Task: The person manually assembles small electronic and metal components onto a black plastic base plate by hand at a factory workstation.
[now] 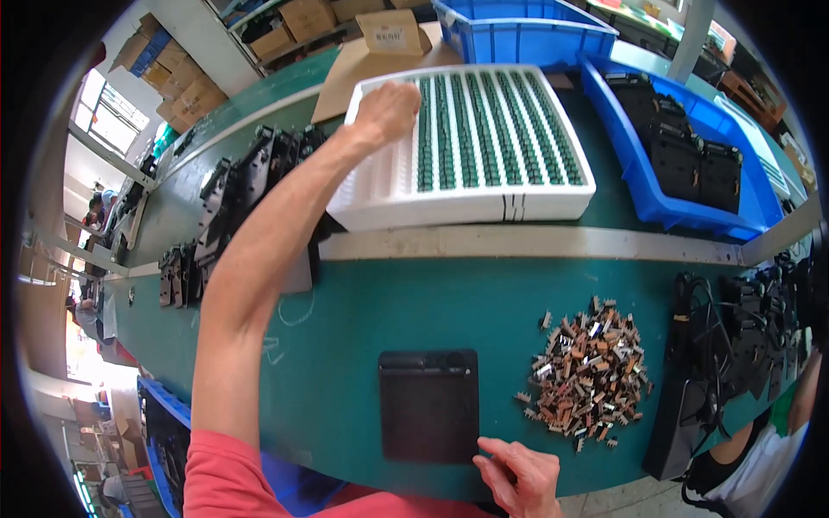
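My left hand (pixel 390 112) reaches over a white foam tray (pixel 509 210) with its fingers closed and pointing down at the left end of the filled rows. Its fingertips are hidden, so whatever they pinch does not show. Rows of small green circuit boards (pixel 466 129) fill most of the tray; the slots to the left hold none. In front of me a flat black square casing (pixel 429 410) lies on the green bench. Beside its lower right corner is my right hand (pixel 522 476), thumb and forefinger apart, a fingertip at the casing's edge and nothing visible in the grasp.
A heap of small metal-and-brown components (pixel 591 371) lies right of the casing. Black cabled devices (pixel 699 363) crowd the right edge. Blue crates (pixel 691 147) stand behind, one holding black casings. More black parts (pixel 250 190) sit left beyond my arm. Another person's arm shows far right.
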Demonstrator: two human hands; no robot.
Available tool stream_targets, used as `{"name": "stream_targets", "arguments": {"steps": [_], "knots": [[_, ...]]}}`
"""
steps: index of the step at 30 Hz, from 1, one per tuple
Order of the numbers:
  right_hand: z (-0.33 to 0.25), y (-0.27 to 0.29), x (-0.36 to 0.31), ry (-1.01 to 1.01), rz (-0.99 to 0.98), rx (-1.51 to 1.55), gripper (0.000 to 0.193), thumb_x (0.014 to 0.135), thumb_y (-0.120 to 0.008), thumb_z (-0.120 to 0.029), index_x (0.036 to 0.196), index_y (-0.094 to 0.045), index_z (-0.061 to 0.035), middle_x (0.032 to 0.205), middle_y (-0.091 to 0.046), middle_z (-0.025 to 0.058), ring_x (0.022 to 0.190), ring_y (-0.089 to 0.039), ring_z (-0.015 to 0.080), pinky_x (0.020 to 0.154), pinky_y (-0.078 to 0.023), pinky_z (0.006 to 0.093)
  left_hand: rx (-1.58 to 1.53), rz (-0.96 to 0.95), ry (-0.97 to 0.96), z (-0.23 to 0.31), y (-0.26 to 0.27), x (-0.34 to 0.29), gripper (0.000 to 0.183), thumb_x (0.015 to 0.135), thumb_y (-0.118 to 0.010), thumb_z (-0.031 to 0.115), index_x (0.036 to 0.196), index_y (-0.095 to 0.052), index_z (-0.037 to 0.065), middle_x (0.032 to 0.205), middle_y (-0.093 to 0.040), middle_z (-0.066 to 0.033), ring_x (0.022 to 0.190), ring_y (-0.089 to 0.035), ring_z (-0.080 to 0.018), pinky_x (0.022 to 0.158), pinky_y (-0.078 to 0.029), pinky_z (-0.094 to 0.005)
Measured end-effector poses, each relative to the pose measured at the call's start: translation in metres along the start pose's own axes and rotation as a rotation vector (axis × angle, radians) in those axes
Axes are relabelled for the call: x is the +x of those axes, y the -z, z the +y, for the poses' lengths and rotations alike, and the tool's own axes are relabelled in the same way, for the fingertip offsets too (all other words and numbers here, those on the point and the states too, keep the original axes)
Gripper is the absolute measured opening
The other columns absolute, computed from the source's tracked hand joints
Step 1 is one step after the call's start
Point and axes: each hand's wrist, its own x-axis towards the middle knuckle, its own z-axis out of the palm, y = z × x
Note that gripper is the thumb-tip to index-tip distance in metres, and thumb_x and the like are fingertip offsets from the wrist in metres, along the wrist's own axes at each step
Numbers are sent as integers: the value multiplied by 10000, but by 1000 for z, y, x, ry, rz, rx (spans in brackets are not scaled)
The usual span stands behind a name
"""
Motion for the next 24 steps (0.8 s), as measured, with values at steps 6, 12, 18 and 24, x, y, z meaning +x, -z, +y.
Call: {"name": "stream_targets", "arguments": {"steps": [6,12,18,24], "knots": [[4,1,3,1,-21,12,299,734,-753,16,1017,-660,-9,632,-584,67,478,-535,179,454,-432,285,-110,-10,-91,-9,-3,-1,114,785,-585,25,828,-666,-43,836,-662,-253,820,-677,-359,749,-529,-453],[0,3,3,-6,-26,39,284,735,-755,12,1002,-660,-6,659,-607,71,497,-553,180,464,-445,283,-170,96,-85,-16,-7,-11,105,773,-586,18,846,-626,-45,801,-644,-238,814,-652,-357,752,-509,-437],[-1,3,-2,11,-17,-11,273,742,-756,-8,998,-661,-11,709,-640,90,541,-599,207,502,-484,300,-249,141,-76,-9,-11,-19,76,727,-588,-45,787,-635,-37,815,-646,-232,819,-650,-358,754,-507,-426],[-5,0,1,32,55,9,215,809,-705,-2,1017,-652,-20,750,-623,112,567,-594,240,524,-466,294,-191,121,-110,-4,-5,-20,73,768,-537,-84,813,-593,-74,831,-621,-202,817,-612,-340,751,-478,-414]]}}
